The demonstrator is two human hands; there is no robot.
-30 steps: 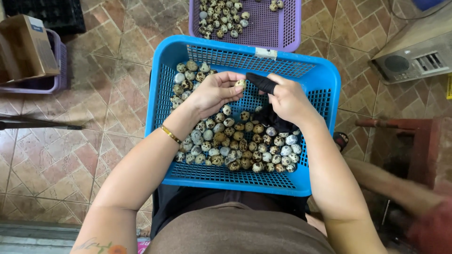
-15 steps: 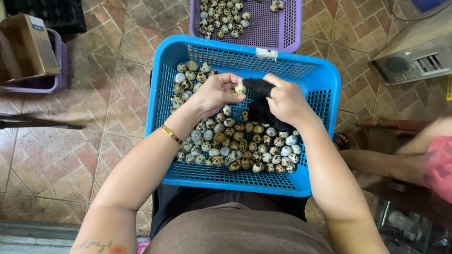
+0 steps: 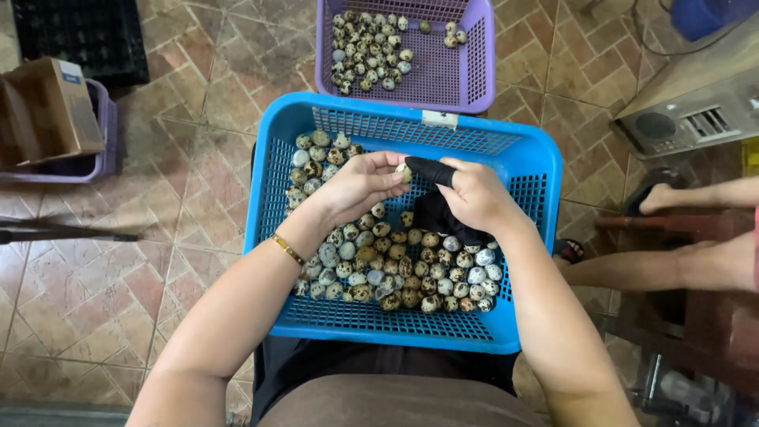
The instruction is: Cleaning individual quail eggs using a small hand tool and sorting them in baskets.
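A floor of worn brown and reddish tiles (image 3: 126, 316) spread under everything. On the person's lap sat a large blue plastic basket (image 3: 534, 170) with mesh walls, its bottom covered by a heap of small speckled eggs (image 3: 395, 277) — thickest along the near edge and up the left side. Just beyond it on the floor stood a purple basket (image 3: 451, 79) holding a thinner scatter of the same speckled eggs toward its left and far side. At the far left a brown cardboard box (image 3: 47, 115) rested in a pale purple tub (image 3: 99, 162), with a black crate (image 3: 79, 35) behind it. At the right edge stood a grey metal unit (image 3: 688, 122) with vents, and below it another person's forearm (image 3: 696, 265) lay across a dark red wooden frame (image 3: 711, 316).

Both of the wearer's hands met over the middle of the blue basket. The left hand (image 3: 356, 190), a gold bracelet (image 3: 288, 250) on its wrist, was curled, its fingertips pinching a single speckled egg (image 3: 404, 171) held above the heap. The right hand (image 3: 474, 198) was closed around a black cloth (image 3: 439, 217) — part of it wrapped over the forefinger, which pressed against that egg, the rest hanging down onto the eggs below.
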